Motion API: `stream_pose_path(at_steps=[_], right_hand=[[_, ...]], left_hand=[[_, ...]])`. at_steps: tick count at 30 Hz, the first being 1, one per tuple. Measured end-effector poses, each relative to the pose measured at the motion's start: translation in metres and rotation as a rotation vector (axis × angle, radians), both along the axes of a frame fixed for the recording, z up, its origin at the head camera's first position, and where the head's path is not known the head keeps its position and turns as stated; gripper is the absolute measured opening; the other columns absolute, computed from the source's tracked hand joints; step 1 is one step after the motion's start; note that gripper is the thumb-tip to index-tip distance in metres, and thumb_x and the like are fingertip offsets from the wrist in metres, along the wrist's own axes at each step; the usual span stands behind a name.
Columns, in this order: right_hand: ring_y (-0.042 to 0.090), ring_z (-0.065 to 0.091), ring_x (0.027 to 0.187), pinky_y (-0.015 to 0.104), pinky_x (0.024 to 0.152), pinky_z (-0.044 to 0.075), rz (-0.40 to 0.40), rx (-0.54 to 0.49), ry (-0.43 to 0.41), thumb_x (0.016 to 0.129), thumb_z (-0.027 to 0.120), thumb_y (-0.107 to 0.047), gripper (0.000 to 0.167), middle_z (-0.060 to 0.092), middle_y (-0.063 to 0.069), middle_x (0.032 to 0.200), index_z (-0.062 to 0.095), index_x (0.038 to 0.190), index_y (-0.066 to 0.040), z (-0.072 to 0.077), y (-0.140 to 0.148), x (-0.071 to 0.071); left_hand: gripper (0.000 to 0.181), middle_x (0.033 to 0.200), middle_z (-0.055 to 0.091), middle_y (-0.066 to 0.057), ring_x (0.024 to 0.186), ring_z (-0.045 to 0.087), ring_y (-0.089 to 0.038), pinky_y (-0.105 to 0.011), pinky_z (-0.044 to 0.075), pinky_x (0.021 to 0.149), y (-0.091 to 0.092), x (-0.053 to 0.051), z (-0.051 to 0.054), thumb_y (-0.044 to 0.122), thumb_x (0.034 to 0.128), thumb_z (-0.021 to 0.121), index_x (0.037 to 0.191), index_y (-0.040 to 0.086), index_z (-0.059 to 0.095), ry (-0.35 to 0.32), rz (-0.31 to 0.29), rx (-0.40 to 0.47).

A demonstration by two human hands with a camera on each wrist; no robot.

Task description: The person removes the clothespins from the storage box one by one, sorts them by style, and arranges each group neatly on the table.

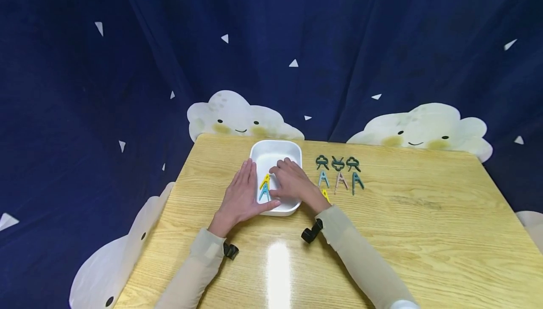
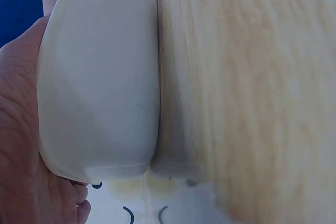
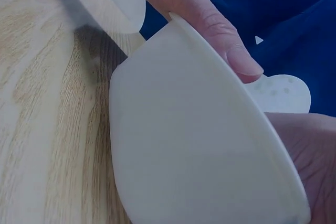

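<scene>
A white plastic tub stands on the table, its outer walls filling much of both wrist views. My left hand rests along its left rim with straight fingers, the thumb stretched across the near side. Inside the tub lie a yellow clothespin and, just nearer, a light blue clothespin. My right hand reaches over the right rim into the tub with bent fingers, close to those clothespins. Its fingertips are partly hidden, so whether they pinch anything cannot be seen.
Right of the tub, dark green clips form a row. Nearer lie a light blue clothespin, a pink clothespin and a dark green clothespin. A yellow clothespin is partly behind the right forearm. A blue curtain hangs behind the table.
</scene>
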State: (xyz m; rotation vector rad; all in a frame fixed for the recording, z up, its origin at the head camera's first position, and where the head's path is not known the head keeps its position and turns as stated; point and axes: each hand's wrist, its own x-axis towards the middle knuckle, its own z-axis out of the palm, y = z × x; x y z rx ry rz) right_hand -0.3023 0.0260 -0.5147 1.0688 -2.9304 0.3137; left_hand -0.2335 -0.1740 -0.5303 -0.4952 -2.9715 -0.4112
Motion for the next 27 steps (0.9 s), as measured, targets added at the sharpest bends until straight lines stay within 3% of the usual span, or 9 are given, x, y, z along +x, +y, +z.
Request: stream_pose_path(at_steps=[5, 19, 27], right_hand=[[0.022, 0.047, 0.102, 0.037, 0.097, 0.042, -0.005, 0.041, -0.032, 0.083, 0.084, -0.049, 0.063, 0.060, 0.003, 0.111, 0.070, 0.132, -0.012, 0.0011, -0.0029, -0.0012], [0.023, 0.046, 0.101, 0.039, 0.094, 0.042, -0.005, 0.094, -0.017, 0.091, 0.077, -0.049, 0.063, 0.059, 0.005, 0.109, 0.063, 0.144, -0.019, -0.0011, -0.0054, -0.0018], [0.023, 0.046, 0.099, 0.039, 0.092, 0.042, -0.008, 0.106, -0.016, 0.091, 0.077, -0.048, 0.058, 0.058, 0.005, 0.106, 0.066, 0.138, -0.016, -0.0022, -0.0057, 0.0013]], left_hand=[[0.138, 0.173, 0.004, -0.023, 0.162, 0.005, -0.033, -0.044, 0.014, 0.130, 0.0001, 0.0001, 0.0005, 0.097, 0.0794, 0.041, 0.164, -0.006, 0.008, 0.008, -0.006, -0.003], [0.139, 0.174, 0.002, -0.022, 0.162, 0.003, -0.031, -0.044, 0.014, 0.130, 0.0003, -0.0001, 0.0032, 0.099, 0.0784, 0.040, 0.164, -0.005, 0.007, -0.006, 0.002, -0.010], [0.138, 0.173, 0.005, -0.023, 0.162, 0.006, -0.033, -0.044, 0.015, 0.130, 0.0004, 0.0010, 0.0009, 0.098, 0.0791, 0.041, 0.164, -0.007, 0.010, 0.009, -0.008, -0.002]])
